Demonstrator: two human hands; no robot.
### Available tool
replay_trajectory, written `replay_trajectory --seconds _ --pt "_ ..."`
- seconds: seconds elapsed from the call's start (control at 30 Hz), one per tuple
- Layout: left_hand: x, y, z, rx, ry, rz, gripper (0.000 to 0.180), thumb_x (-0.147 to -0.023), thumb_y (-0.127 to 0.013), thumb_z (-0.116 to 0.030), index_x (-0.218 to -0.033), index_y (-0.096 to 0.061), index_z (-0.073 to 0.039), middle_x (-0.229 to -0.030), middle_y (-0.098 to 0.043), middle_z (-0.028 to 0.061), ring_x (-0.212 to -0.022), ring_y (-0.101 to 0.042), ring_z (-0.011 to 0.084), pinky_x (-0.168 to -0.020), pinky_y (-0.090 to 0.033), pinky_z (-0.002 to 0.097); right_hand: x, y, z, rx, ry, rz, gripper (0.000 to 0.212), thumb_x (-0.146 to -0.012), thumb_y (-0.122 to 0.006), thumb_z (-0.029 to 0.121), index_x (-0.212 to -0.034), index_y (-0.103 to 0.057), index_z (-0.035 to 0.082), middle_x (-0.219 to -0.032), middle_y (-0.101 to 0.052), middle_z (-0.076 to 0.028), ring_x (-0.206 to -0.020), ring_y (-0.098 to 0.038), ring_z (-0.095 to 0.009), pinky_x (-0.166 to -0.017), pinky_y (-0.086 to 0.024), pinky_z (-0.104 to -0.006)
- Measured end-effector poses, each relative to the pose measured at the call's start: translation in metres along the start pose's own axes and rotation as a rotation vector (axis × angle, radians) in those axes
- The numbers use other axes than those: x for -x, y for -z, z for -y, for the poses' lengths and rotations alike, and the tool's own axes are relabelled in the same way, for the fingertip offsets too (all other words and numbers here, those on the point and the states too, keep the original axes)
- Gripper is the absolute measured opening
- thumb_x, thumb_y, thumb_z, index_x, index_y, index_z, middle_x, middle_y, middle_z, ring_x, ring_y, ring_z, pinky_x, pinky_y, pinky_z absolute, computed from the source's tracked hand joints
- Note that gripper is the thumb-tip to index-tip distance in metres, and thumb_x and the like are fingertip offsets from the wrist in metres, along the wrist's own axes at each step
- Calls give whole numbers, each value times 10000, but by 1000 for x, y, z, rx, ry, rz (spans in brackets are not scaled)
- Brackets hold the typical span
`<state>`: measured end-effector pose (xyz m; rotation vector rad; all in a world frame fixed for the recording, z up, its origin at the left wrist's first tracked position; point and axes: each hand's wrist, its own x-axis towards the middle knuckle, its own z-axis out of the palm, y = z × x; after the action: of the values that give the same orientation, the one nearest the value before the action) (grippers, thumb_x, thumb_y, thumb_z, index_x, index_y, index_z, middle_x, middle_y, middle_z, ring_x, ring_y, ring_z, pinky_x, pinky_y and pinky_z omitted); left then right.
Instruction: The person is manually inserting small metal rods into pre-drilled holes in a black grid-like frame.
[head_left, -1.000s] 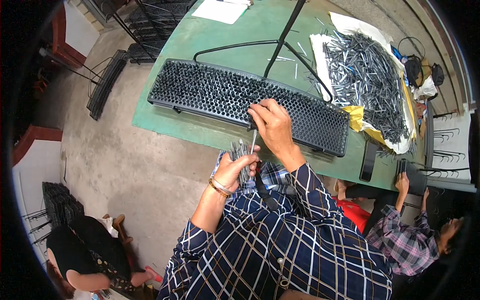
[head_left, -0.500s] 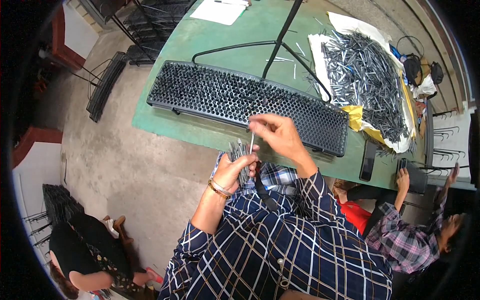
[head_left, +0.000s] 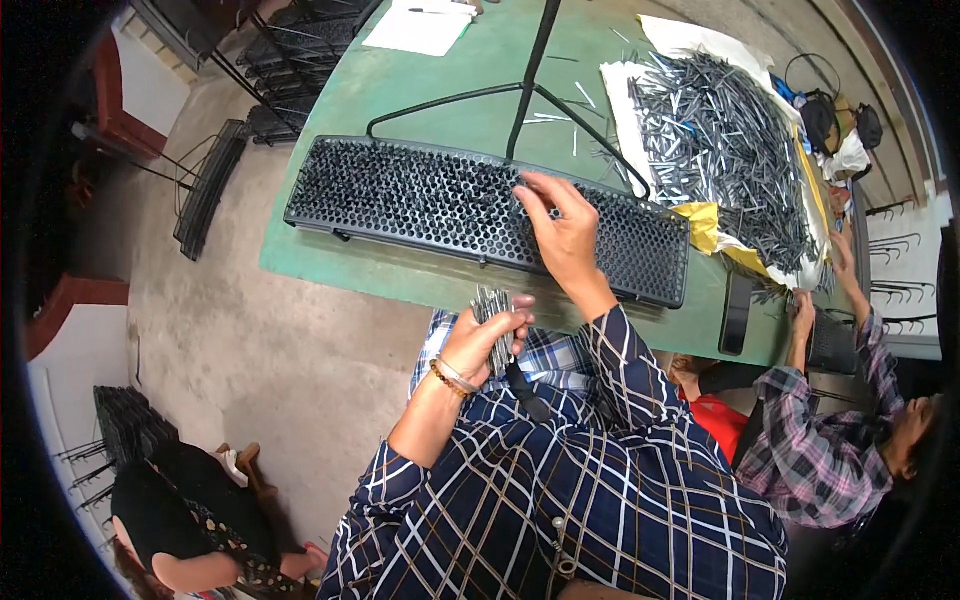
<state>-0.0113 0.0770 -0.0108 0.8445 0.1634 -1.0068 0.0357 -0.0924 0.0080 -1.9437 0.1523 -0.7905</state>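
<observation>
The left hand (head_left: 478, 341) is gripping a bundle of thin rods (head_left: 494, 302). Ahead of it, the right hand (head_left: 568, 230) is curving over a black perforated rack (head_left: 400, 200), thumb near fingertips; whether it is pinching anything, I cannot tell. To that hand's right, a phone (head_left: 737, 314) and a rod heap (head_left: 715, 150) are lying.

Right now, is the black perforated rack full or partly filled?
The rack is partly filled: dark rod tips stand raised across its left side, while its right end shows flat gridwork. The right hand hides part of it.
</observation>
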Motion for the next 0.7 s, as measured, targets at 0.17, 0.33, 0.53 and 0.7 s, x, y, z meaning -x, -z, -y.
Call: replay_trajectory --seconds 0.17,0.33,0.53,0.7 --pt "2 4 1 -2 24 -6 257 -817 -636 -57 -1050 -594 43 -845 -612 78 -712 -563 123 -561 -449 250 2 -11 -14 149 186 44 157 -805 -674 57 -951 -664 0 -845 -657 -111 -710 -625 -189 -632 -492 -278" --pt "-2 5 3 18 22 18 232 -813 -645 -52 -1025 -598 29 -857 -618 78 -708 -564 125 -568 -449 246 5 -10 -18 303 418 105 154 -768 -695 70 -913 -669 27 -834 -666 -93 -746 -621 -246 -673 -476 -333" --pt "1 9 -2 110 35 -46 184 -824 -629 -45 -990 -587 21 -874 -621 93 -748 -600 147 -645 -538 281 12 -15 -22 328 465 130 150 -770 -682 75 -904 -642 22 -838 -632 -93 -774 -593 -263 -693 -444 -367" --pt "3 8 -5 128 56 -56 168 -843 -605 -52 -996 -585 16 -915 -624 112 -832 -633 205 -751 -570 372 15 -15 -19 351 454 128 165 -764 -692 64 -917 -651 19 -867 -644 -105 -792 -612 -262 -695 -457 -350"
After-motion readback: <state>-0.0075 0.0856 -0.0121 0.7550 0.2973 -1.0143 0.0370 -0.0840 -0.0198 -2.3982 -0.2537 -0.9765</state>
